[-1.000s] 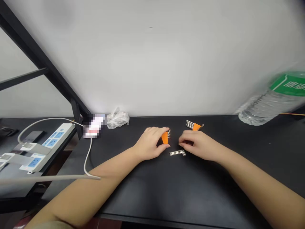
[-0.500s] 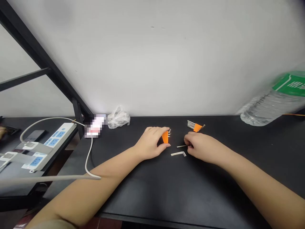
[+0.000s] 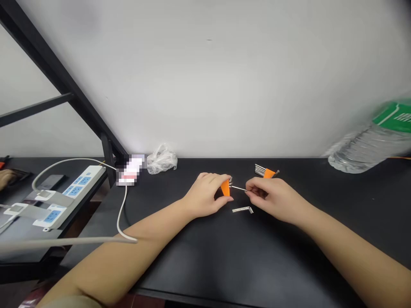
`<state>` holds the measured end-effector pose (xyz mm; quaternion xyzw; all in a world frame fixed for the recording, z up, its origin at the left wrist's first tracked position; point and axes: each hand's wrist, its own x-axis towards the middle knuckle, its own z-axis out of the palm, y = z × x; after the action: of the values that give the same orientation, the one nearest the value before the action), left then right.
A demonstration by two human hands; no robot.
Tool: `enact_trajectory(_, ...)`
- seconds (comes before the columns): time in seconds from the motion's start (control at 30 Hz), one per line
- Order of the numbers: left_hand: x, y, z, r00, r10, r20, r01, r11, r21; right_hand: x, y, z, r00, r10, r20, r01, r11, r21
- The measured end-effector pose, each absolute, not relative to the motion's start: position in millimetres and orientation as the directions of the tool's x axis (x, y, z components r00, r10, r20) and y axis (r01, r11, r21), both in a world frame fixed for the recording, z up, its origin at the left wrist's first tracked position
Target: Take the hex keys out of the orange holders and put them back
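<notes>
My left hand [image 3: 208, 194] grips an orange hex key holder [image 3: 225, 188] between thumb and fingers, with a few short metal ends poking out of its right side. Pinched in my right hand [image 3: 268, 194] is a thin silver hex key [image 3: 239, 188], its tip at the holder's right side; whether it sits in a slot I cannot tell. Below the gap between my hands, a few loose L-shaped hex keys [image 3: 243, 209] lie together on the black table [image 3: 205, 256]. Just beyond my right hand lies a second orange holder [image 3: 269, 173] filled with several hex keys.
A crumpled clear plastic bag [image 3: 162, 159] and a blurred-out white item [image 3: 131, 170] lie by the wall. At right a large water bottle [image 3: 362, 147] lies tilted. A white power strip [image 3: 73, 192] with cables is at left. Another person's hand [image 3: 7, 179] shows at the far left.
My right hand has lifted the hex key from near the table and brought its tip left to the orange holder. My left hand keeps its grip. The view has shifted slightly.
</notes>
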<state>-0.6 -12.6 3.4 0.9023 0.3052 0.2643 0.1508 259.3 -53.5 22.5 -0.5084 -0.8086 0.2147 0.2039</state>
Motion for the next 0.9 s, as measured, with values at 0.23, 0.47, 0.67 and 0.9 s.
enact_trajectory(0.23, -0.5, -13.8, 3.1, 0.678, 0.628, 0.382, 0.474, -0.77, 0.427, 254.1, -53.9, 18.6, -0.48, 0.862, 0.164, 0.708, 0.491, -0.509)
enact_trajectory(0.47, 0.0, -14.6, 4.9, 0.685, 0.628, 0.369, 0.483, -0.771, 0.415, 258.2, -55.8, 22.8, -0.453, 0.87, 0.197, 0.75, 0.491, -0.444)
enact_trajectory(0.67, -1.0, -13.1, 2.2, 0.674, 0.635, 0.377, 0.5, -0.769, 0.399, 259.1, -54.8, 20.6, -0.477, 0.849, 0.227, 0.713, 0.525, -0.465)
enact_trajectory(0.9, 0.4, -16.9, 3.5, 0.717, 0.596, 0.363, 0.481, -0.799, 0.361, 255.0, -56.3, 16.7, -0.529, 0.81, 0.254, 0.704, 0.586, -0.4)
